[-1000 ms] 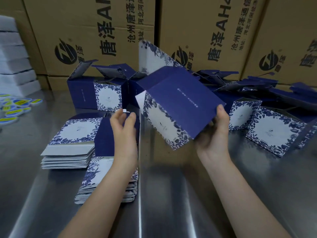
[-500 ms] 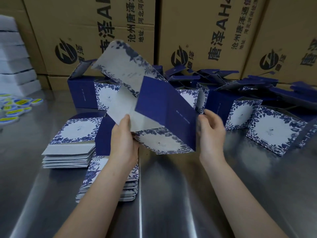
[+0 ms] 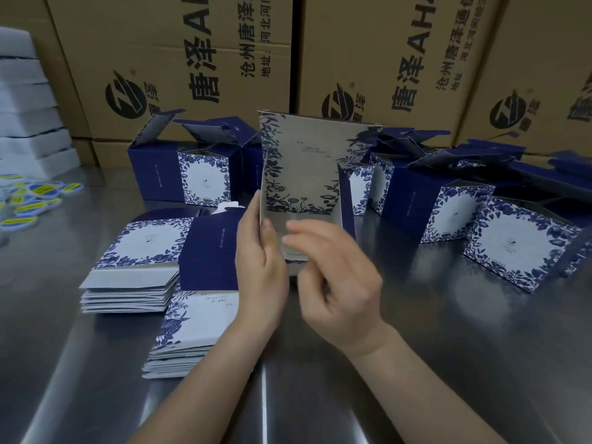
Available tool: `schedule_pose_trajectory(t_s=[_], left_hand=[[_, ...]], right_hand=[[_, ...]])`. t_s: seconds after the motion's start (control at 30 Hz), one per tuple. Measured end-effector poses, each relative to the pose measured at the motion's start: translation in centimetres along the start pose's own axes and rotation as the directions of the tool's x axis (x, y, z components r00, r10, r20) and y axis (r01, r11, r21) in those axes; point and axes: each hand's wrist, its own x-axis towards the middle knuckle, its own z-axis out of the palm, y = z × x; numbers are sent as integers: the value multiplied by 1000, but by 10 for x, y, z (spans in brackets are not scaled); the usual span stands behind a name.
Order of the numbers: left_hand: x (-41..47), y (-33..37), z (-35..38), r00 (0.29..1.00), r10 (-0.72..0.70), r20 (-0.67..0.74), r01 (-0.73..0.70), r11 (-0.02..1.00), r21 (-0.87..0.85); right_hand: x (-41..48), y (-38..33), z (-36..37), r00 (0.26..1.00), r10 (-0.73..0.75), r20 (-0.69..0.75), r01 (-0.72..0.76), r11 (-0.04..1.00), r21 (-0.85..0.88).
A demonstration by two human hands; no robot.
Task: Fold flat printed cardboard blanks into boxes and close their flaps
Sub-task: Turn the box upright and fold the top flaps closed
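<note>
Half-formed blue floral box (image 3: pixel 304 165) upright above the steel tabletop (image 3: pixel 448 347), left hand (image 3: pixel 261 264) gripping its left wall, right hand (image 3: pixel 339 283) blurred at its bottom flap, grip unclear, flat blanks (image 3: pixel 134 277) stacked left, folded boxes (image 3: pixel 448 213) behind

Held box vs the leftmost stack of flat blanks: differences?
The held box is opened up and upright, gripped by the left hand; the blank stack lies collapsed flat on the table. The held box is a single piece; the blank stack is many layers. Both carry the blue floral print.
</note>
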Motion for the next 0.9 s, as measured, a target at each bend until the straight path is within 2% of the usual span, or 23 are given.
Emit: schedule_pose_trajectory(t_s=[0.1,0.27,0.33,0.43,0.53,0.6,0.67,0.73,0.8,0.9], left_hand=[[-3,4,0,999,20,47,-20,1000,7],[-6,7,2,1000,-4,14,4,1000,-5],[-7,8,4,999,-36,16,36,999,-36],[-11,9,6,998,-61,26,63,993,-99],[-15,10,7,995,-90,33,93,987,-128],[-17,9,7,995,-88,52,94,986,-139],[-18,7,8,994,-80,80,92,984,-150],[-20,5,10,993,-75,94,86,989,-123],[-23,3,12,992,-69,103,79,992,-97],[-25,1,13,991,-84,107,92,993,-71]], right_hand=[[0,-1,4,993,106,51,-104,993,-55],[5,8,-4,951,306,-48,-309,947,-85],[7,10,-6,919,383,-92,-389,920,-50],[9,11,-6,834,537,-129,-536,843,44],[10,10,-6,802,592,-72,-592,806,34],[13,10,-5,813,582,12,-581,812,-52],[17,12,-2,790,596,144,-573,801,-172],[23,15,2,695,655,297,-554,751,-360],[30,20,9,534,739,411,-495,667,-556],[41,29,24,348,811,471,-440,585,-682]])
